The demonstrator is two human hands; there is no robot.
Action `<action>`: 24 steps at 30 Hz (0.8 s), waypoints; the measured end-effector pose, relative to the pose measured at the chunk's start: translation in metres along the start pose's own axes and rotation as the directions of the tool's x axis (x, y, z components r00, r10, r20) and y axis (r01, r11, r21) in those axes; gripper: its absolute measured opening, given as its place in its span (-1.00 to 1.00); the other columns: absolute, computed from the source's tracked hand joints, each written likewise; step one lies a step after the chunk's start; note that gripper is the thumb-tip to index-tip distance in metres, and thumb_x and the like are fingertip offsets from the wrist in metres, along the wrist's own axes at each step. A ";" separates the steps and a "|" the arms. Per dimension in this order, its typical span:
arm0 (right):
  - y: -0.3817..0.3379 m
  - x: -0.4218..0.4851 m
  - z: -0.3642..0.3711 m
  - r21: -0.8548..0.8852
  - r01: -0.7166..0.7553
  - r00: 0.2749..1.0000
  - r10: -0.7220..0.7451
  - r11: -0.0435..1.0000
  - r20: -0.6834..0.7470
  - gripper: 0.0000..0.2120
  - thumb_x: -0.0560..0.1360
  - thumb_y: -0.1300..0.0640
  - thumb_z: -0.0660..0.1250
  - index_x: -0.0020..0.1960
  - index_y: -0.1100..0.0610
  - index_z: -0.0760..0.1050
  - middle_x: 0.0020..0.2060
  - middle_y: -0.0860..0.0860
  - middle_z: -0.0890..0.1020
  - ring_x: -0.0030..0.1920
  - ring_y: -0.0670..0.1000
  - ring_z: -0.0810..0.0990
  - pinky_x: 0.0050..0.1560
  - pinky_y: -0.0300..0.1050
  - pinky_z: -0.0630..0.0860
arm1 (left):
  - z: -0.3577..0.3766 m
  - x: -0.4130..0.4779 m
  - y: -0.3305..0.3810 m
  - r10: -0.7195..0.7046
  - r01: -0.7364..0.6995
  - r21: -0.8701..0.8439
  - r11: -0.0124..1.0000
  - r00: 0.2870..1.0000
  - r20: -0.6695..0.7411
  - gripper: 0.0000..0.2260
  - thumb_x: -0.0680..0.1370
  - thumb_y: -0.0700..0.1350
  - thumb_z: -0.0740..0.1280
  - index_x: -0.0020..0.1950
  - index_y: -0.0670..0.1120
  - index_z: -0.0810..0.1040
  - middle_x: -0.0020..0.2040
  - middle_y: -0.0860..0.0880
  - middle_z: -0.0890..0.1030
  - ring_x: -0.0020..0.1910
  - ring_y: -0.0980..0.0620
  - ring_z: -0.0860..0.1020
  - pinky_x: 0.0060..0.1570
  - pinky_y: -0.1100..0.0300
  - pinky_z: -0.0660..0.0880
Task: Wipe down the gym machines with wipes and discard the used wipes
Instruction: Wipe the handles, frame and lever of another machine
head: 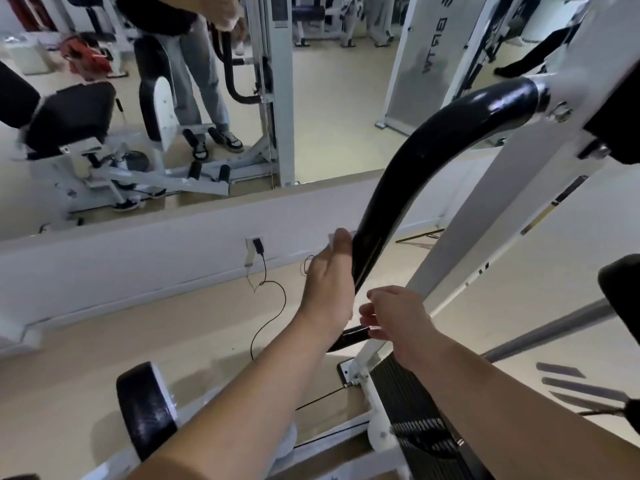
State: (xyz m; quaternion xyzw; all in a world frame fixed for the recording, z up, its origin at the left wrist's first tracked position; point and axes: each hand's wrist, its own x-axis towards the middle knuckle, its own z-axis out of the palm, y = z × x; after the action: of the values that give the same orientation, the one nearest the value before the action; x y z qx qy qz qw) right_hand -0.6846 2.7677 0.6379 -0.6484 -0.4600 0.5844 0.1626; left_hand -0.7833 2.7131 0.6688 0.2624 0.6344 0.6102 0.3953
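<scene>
Fingers of the left hand [329, 289] clasp a white wipe [331, 240] against the curved black handlebar [433, 140] of a white gym machine [485, 220]. The right hand [398, 317] curls near the bar's lower end; its grip is unclear.

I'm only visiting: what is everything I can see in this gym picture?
curved bar: one, black, upper right down to centre.
wipe: one, white, on the bar under the left grip.
machine frame: one, white, right of the bar.
weight stack: one, black, bottom centre.
roller pad: one, black, bottom left.
mirror: one, on the wall, top.
plug: one, black, in a wall socket.
left grip: bare hand, holding the wipe against the bar.
right grip: bare hand, fingers curled by the bar's lower end.
</scene>
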 end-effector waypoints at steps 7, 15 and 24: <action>0.030 0.042 0.011 -0.138 0.020 1.000 -0.020 0.990 0.000 -0.83 0.56 0.36 0.22 0.03 0.31 0.60 -0.16 0.18 0.64 -0.19 0.15 0.61 -0.10 0.12 0.64 | 0.001 0.035 -0.093 -0.178 0.153 -0.248 0.957 0.981 -0.079 -0.45 0.50 0.31 0.14 -0.10 -0.17 0.59 -0.19 -0.15 0.53 -0.17 -0.09 0.49 -0.14 0.06 0.39; 0.067 0.074 0.034 -0.213 0.027 1.000 -0.023 0.977 0.021 -0.71 0.52 0.38 0.15 -0.16 0.14 0.60 -0.18 0.27 0.69 -0.18 0.12 0.62 -0.16 0.01 0.56 | -0.038 0.045 -0.220 -0.377 0.377 -0.041 0.925 0.926 -0.010 -0.41 0.70 0.19 0.00 -0.15 -0.22 0.57 -0.28 -0.10 0.65 -0.15 -0.05 0.55 -0.03 0.08 0.42; 0.058 0.059 0.036 -0.126 0.005 1.000 -0.002 0.992 0.023 -0.82 0.54 0.43 0.17 0.03 0.45 0.52 -0.11 0.43 0.65 -0.25 0.13 0.57 -0.23 0.00 0.48 | -0.010 0.036 -0.086 -0.231 0.258 -0.251 0.933 0.964 0.134 -0.52 0.69 0.14 0.14 -0.01 -0.21 0.67 -0.11 -0.20 0.69 -0.26 -0.02 0.64 -0.35 0.28 0.53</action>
State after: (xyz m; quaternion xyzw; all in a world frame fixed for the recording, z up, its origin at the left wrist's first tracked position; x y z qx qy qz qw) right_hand -0.7002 2.7722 0.5494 -0.6499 -0.4990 0.5611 0.1174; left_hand -0.7987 2.7265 0.5768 0.1566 0.5533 0.6218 0.5317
